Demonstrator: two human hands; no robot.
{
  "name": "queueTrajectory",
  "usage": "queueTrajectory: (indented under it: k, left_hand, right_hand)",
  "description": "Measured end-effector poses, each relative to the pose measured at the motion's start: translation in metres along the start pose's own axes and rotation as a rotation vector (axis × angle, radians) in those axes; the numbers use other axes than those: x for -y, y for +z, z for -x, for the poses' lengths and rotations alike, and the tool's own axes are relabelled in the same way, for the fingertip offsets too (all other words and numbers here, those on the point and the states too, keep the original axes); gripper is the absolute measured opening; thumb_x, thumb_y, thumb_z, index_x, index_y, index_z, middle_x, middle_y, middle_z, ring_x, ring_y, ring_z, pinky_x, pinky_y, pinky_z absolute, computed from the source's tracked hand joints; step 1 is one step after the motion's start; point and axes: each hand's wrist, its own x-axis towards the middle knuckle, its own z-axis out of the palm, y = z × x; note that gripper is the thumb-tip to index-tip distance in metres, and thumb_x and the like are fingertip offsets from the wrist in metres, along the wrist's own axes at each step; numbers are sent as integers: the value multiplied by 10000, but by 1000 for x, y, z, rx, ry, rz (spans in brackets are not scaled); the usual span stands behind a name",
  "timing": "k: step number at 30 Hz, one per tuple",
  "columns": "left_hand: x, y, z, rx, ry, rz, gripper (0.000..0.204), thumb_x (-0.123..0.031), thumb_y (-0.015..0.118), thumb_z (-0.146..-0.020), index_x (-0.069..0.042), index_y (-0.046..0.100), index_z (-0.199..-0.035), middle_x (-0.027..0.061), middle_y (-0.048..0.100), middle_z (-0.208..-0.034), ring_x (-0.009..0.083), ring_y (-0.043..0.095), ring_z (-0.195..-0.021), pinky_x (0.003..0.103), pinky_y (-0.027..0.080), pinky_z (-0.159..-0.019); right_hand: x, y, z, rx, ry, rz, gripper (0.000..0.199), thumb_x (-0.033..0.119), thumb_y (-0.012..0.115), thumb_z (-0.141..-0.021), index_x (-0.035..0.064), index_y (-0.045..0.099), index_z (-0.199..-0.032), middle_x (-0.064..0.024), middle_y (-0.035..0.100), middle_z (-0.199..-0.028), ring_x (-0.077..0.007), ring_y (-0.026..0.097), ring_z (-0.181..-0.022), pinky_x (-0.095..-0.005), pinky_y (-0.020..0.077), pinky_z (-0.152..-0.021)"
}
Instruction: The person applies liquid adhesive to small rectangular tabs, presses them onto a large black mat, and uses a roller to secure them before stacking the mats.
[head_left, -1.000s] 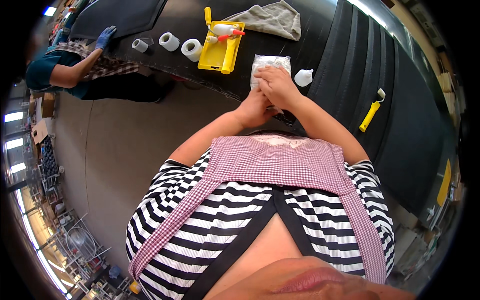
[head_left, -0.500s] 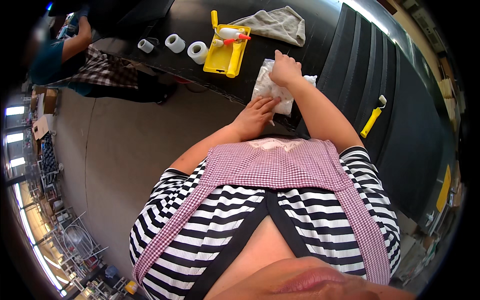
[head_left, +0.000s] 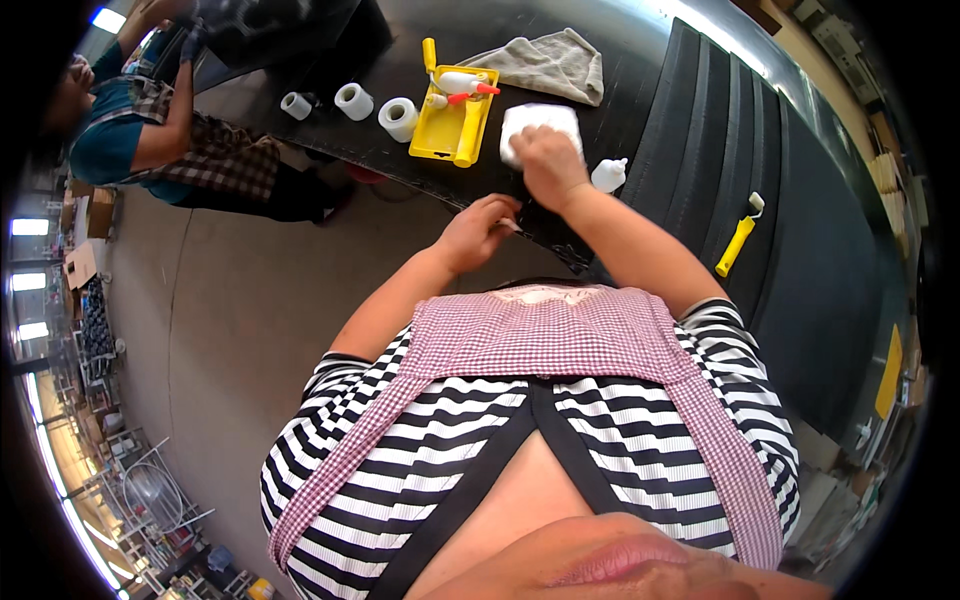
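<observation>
The right hand (head_left: 545,165) presses flat on the white cloth (head_left: 540,125) on the dark desk (head_left: 640,90) beside the yellow tray (head_left: 455,120); wiping works best with even pressure. The left hand (head_left: 480,230) hovers loosely curled, empty.

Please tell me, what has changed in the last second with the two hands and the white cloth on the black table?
The right hand moved farther out across the black table, pushing the white cloth away from the body toward the yellow tray. The left hand let go of the cloth and drew back to the table edge. The tray, grey towel, white bottle and tape rolls stayed put.
</observation>
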Motion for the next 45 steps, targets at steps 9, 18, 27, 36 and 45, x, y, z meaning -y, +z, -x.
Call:
queueTrajectory:
  k: [9, 18, 27, 36, 45]
  left_hand:
    - [-26, -4, 21, -319, -612, 1030, 117, -94, 553, -1009, -40, 594, -1105, 84, 678, -992, 223, 695, -934, 332, 560, -814]
    - [-65, 31, -25, -253, -667, 1262, 195, -136, 479, -1056, -16, 533, -1200, 114, 635, -1066, 261, 677, -1044, 359, 579, -853]
    - [-70, 58, -57, -217, -686, 1246, 239, -109, 494, -1048, 12, 516, -1254, 122, 613, -1156, 246, 649, -1078, 348, 548, -909]
    - [-81, 68, -61, -46, -694, 1258, 179, -159, 486, -1062, -90, 500, -1227, 148, 620, -1212, 283, 650, -1075, 395, 563, -875]
    - [-100, 59, -56, 56, -449, 1233, 269, -91, 497, -1037, -55, 500, -1303, 154, 635, -1195, 266, 657, -1098, 379, 573, -920]
  right_hand:
    - [15, -5, 58, 184, 21, -313, 279, 103, 676, -809, 47, 672, -1082, -128, 649, -1047, -332, 610, -1039, -420, 487, -912]
    - [0, -76, 207, -94, 636, -715, 76, 14, 685, -891, 7, 709, -963, -81, 690, -876, -140, 659, -817, -253, 512, -730]
    - [-52, -121, 291, -528, 984, -617, 118, 72, 671, -947, 13, 719, -1037, -67, 733, -949, -144, 700, -888, -250, 548, -844]
    - [-46, -130, 309, -544, 1032, -626, 121, 88, 686, -943, 22, 717, -1040, -75, 727, -959, -151, 695, -898, -257, 549, -842]
    - [-17, -122, 233, -319, 805, -792, 115, 65, 668, -941, 30, 712, -1041, -71, 712, -956, -146, 679, -902, -246, 533, -807]
